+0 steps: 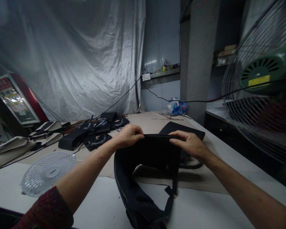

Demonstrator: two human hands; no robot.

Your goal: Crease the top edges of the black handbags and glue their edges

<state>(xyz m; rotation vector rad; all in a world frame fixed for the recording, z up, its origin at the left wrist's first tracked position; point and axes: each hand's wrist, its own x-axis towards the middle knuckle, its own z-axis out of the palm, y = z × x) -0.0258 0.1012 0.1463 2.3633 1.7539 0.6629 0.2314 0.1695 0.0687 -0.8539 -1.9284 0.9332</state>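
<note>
Both hands hold up a black bag piece (pixel 154 149) by its top edge, above the table. My left hand (pixel 130 136) pinches the edge near its left corner, fingers closed on it. On the other side, my right hand (pixel 189 143) grips the same edge between thumb and fingers. The piece curves down and round into a loop with a gap in its middle. A strap with a small metal buckle (pixel 175 194) hangs at its lower right. Behind my right hand lies a flat black panel (pixel 181 128), with a dark curved handle (pixel 192 166) below it.
A pale desk fan (pixel 51 171) sits at the left on the table (pixel 95 203). Black bag parts (pixel 97 130) with handles lie behind it, and cream-and-black pieces (pixel 14 148) farther left. A large caged fan (pixel 262 73) stands at right. A black cable (pixel 205 101) crosses the view.
</note>
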